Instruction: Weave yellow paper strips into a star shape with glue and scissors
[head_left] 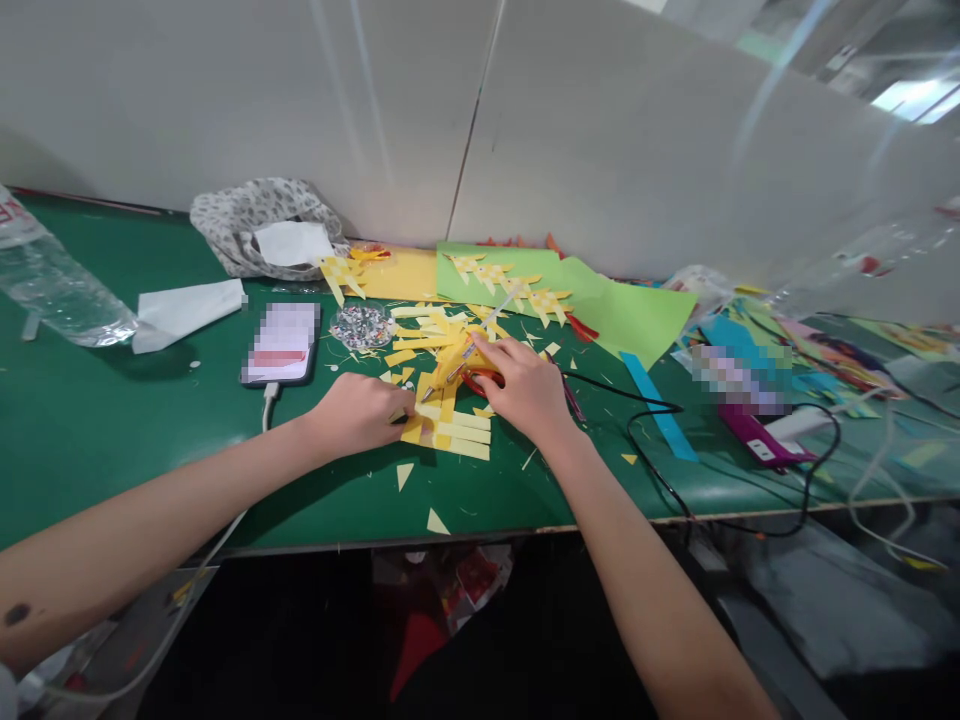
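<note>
Two hands seem at gluing: left hand [364, 413] pinches woven yellow paper strips [466, 434] on green table [315, 505], right hand [527, 388] curls around yellow plastic glue gun [459, 362]. Next move calls for steady tip.

A pale grey, smooth upright panel [615, 130] runs along the back of a long bench with a glossy green top [300, 505], and a thin dark vertical seam [471, 130] slants down its face toward the bench. Whitish streaks of light cross the panel, and soft reflections lie on the green surface. Above the panel's sloping top edge, at upper right, a bright white rectangular light or window [916, 98] shows, too blurred to tell which, amid hazy grey structures.
</note>
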